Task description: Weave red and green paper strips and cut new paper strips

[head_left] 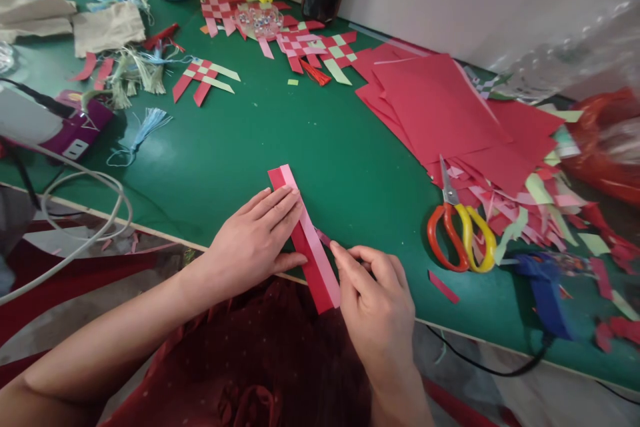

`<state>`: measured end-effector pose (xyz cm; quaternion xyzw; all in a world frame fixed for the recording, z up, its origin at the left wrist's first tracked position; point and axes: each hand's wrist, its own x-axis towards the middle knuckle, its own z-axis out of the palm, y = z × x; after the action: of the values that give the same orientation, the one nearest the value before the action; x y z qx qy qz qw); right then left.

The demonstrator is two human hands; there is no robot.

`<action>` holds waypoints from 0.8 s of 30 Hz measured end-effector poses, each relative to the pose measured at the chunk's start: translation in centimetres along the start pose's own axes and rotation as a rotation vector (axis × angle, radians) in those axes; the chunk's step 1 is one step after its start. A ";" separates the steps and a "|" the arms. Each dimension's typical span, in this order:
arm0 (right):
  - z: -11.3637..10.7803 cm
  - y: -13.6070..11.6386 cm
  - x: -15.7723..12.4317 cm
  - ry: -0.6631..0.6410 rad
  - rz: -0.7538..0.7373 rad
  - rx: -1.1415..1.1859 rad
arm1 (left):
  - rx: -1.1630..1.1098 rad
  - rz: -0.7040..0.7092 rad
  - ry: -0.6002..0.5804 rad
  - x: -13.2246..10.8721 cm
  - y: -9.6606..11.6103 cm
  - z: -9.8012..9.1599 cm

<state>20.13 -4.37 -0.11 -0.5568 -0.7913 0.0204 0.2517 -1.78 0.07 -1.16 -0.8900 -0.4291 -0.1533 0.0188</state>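
A folded strip of paper (315, 267), red with a pink band along its right side, lies slanted at the table's near edge. My left hand (255, 230) rests flat across its upper half, fingers stretched out and thumb on the red part. Closed in a pinch, my right hand (373, 287) is at the strip's right edge. A thin purplish-pink piece (323, 237) sticks out from its fingertips towards the pink band; its kind is unclear, and the rest of it is hidden in the fingers.
Scissors (457, 233) with orange and yellow handles lie right of my hands, beside red paper sheets (435, 107) and paper scraps. A blue glue gun (545, 290) is at the right. Woven paper pieces (305, 47) lie at the back, tassels (143, 133) and a white cable (117, 193) at left.
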 end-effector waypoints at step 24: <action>0.4 -0.1 0.3 -0.003 0.008 0.014 | -0.031 -0.020 -0.011 0.0 0.1 -0.1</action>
<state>19.79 -4.00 -0.33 -0.5583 -0.7893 0.0278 0.2542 -1.72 -0.07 -1.02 -0.8867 -0.4354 -0.1554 0.0010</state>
